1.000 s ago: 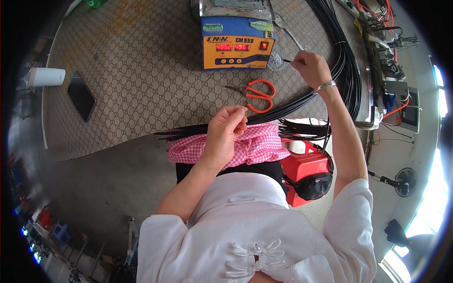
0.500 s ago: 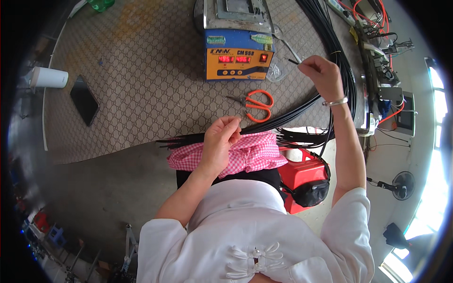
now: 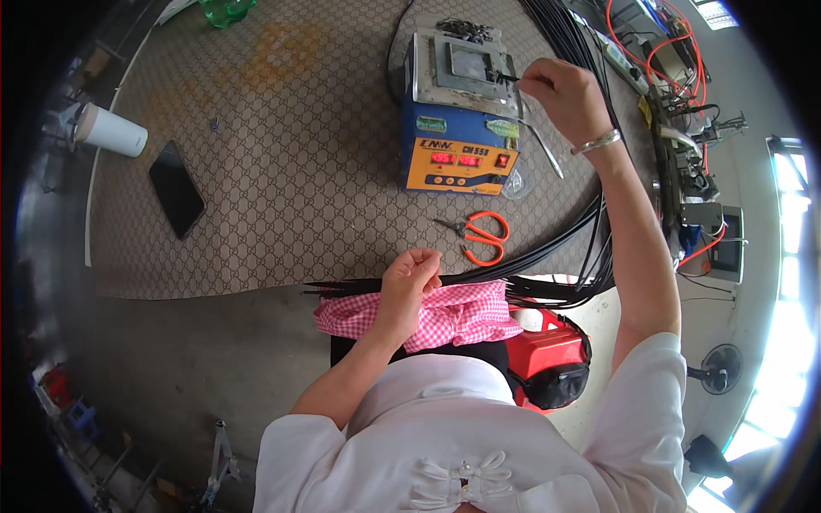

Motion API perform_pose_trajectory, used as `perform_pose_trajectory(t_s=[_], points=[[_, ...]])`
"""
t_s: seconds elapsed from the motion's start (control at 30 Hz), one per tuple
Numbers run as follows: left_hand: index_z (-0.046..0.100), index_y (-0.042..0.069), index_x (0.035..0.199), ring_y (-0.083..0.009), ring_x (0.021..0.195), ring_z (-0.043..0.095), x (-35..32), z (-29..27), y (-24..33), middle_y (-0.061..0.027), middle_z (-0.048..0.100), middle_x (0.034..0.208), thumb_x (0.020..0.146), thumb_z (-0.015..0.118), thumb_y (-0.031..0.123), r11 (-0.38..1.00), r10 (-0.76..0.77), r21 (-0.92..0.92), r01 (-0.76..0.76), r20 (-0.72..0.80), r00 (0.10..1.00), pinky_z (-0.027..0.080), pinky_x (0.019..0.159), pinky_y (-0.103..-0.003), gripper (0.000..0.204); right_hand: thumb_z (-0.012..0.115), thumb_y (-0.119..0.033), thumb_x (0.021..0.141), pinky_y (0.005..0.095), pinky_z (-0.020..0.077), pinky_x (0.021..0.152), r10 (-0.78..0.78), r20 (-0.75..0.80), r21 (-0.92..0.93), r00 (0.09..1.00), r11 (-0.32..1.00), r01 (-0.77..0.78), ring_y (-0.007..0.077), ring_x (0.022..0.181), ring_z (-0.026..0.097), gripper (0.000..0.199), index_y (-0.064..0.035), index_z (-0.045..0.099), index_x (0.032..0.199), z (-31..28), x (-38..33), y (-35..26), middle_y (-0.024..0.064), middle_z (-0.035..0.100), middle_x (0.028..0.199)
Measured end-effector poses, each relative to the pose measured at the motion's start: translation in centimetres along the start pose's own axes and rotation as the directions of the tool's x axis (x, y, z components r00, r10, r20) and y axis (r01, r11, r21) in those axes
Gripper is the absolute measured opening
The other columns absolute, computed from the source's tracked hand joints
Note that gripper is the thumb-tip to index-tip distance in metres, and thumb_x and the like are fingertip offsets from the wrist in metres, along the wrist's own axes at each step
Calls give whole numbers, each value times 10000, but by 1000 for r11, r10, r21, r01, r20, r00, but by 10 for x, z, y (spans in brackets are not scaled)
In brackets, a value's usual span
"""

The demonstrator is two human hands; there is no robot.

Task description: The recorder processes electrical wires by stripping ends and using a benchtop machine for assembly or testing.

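My left hand is closed around a bundle of thin black cables at the near table edge, above a pink checked cloth on my lap. The cables' ends stick out to the left of the hand. My right hand reaches far forward and pinches the tip of one black cable over the metal top plate of a blue and orange bench unit. A silver bracelet sits on that wrist. The cable bundle curves from my lap up along the right side of the table.
Orange-handled scissors lie in front of the bench unit. A black phone and a white cup rest at the left of the patterned table mat. A red stool stands by my right leg. Wires and devices crowd the right edge.
My right hand has moved forward from beside the bench unit to over its top plate, carrying the cable tip. My left hand has stayed on the bundle.
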State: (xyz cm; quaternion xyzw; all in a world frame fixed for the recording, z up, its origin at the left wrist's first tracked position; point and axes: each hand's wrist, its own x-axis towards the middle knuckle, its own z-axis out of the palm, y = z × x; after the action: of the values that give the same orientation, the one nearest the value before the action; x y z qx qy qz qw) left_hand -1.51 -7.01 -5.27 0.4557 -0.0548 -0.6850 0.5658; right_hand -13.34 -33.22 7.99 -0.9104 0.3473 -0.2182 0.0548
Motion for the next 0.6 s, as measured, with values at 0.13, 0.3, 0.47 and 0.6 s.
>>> perform_pose_trajectory(t_s=[0.13,0.3,0.47,0.6], points=[[553,53,884,-64,609,460,1,0,1,4,529,699,848,553,144,1000,-24,-9,24,-1,1000,373,586,-192,99,610,-187,727,365,462,620,8,50,-92,999,996,-4,288,682,588,129,-60,603,742,8,13,3,104,605,701],[554,55,878,-66,608,469,2,-2,3,0,538,698,848,553,144,1000,-29,1,29,1,1000,372,586,-195,94,602,-202,736,375,460,639,49,114,-153,992,988,-31,290,694,588,126,-76,610,746,16,22,2,104,606,701],[552,55,877,-65,603,473,3,-4,2,-3,545,698,849,551,144,1000,-30,-2,30,18,999,370,583,-195,94,604,-207,737,376,457,648,46,119,-203,992,979,-21,288,707,588,123,-85,614,747,21,25,0,104,607,699],[560,62,879,-59,609,487,4,-7,1,1,547,717,839,572,170,1000,-25,-11,25,30,999,396,584,-192,116,603,-201,738,377,454,658,61,143,-210,988,977,-29,286,720,588,115,-87,614,747,23,29,-2,103,606,701]])
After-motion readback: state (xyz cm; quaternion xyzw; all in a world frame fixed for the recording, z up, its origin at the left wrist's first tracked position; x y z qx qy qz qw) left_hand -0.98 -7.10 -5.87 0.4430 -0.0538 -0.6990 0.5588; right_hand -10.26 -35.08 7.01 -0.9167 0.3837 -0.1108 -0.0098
